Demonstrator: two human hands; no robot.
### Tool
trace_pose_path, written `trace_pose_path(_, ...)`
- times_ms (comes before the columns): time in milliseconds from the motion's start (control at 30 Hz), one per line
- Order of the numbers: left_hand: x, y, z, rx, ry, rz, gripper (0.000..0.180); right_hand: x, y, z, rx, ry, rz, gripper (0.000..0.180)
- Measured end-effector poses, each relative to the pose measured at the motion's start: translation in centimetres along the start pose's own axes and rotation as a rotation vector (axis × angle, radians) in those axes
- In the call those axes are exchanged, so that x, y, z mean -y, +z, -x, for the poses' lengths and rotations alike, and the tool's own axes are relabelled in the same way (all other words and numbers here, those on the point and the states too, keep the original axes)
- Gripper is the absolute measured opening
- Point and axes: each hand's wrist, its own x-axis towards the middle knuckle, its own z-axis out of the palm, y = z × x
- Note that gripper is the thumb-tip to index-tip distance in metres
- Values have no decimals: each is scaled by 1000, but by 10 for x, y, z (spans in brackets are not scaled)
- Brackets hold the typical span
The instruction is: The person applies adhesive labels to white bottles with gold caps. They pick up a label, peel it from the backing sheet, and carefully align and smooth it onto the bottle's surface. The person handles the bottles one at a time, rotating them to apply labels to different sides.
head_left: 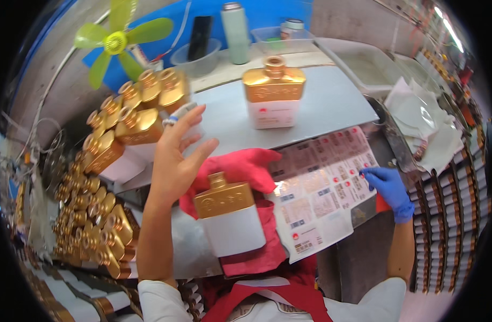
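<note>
A gold-and-white flask-shaped bottle (228, 213) lies on a red cloth (245, 173) in front of me. My bare left hand (176, 155) hovers just left of it, raised, fingers spread, holding nothing, close to a cluster of gold bottles (136, 115). My right hand (388, 189), in a blue glove, presses its fingertips on a sheet of stickers (321, 190) that hangs over the table's edge. A second gold-and-white bottle (273, 92) stands upright farther back on the grey table (331, 96).
Many more gold bottles (90, 214) are stacked at the left. A green fan (117, 40), a clear bowl (198, 56), a pale cylinder flask (235, 32) and plastic tubs (364, 59) line the back. Rows of boxed items (449, 214) stand at the right.
</note>
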Motion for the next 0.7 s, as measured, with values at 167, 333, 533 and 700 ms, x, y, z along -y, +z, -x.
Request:
trace_pose_path(167, 22, -30, 72, -129, -102, 96, 42, -16, 38, 23, 83, 74, -154, 24)
trace_pose_path(333, 53, -32, 135, -221, -203, 154, 39, -29, 54, 44, 104, 113, -194, 24)
trace_pose_path(533, 64, -16, 171, -267, -163, 76, 37, -45, 38, 90, -59, 166, -323, 28)
trace_pose_path(700, 65, -8, 186, -394, -169, -7, 26, -135, 26, 150, -445, 146, -768, 31)
